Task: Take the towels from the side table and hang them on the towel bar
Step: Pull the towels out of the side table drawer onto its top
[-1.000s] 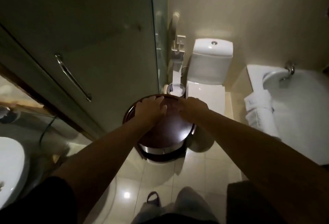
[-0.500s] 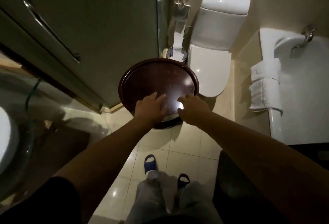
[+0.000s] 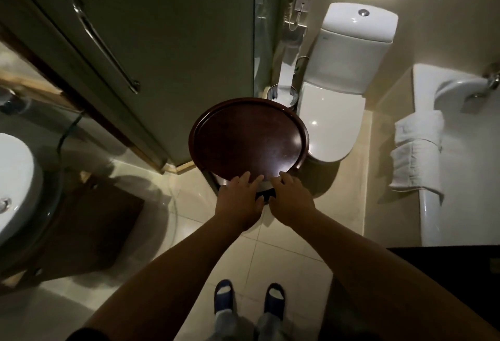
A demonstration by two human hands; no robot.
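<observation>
Towels (image 3: pixel 418 151) are draping the tub (image 3: pixel 460 205); my left hand (image 3: pixel 238 202) and right hand (image 3: pixel 290 201) are hovering open-fingered at the side table (image 3: pixel 243 137) rim.

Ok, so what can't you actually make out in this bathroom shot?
All head view.
Side table base: hidden under its top, left hand and right hand.
Bin: mostly behind the table's far rim.
Sink: cut off by the left edge.
Tap: cut off by the right edge.
Towels on the tub: folds overlap, count unclear.
</observation>
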